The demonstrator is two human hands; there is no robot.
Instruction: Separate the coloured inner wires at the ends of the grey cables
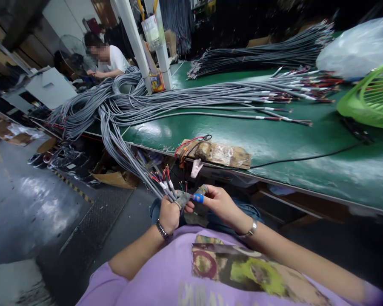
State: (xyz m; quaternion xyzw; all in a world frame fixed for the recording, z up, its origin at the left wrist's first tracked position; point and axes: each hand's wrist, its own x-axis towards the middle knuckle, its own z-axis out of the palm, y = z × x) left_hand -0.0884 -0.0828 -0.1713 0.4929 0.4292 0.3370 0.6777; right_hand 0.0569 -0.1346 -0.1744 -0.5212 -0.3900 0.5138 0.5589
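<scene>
Workshop floor point(28, 191) extends to my left; a co-worker point(111, 59) sits beyond the far end of the bench. Green workbench point(306, 170) runs across the area before me. On it lies a long spread of grey cables point(178, 100), coiled at the left, free ends to the right. Behind it: a black cable bundle point(258, 57). At the right: a green fan point(376, 100). At the near edge: a taped block point(230, 155).

My left hand point(170, 212) grips several held cables point(134, 163), which drop over the bench edge to my lap. My right hand point(223, 206) is set narrow, thumb and forefinger at the left fingertips; I cannot tell whether a wire lies between them.

Status: the held ends are stripped, with coloured cores point(167, 172) fanned out. Ends on the bench also show split cores. No connector is visible on the held ends; the number left to handle cannot be determined.
</scene>
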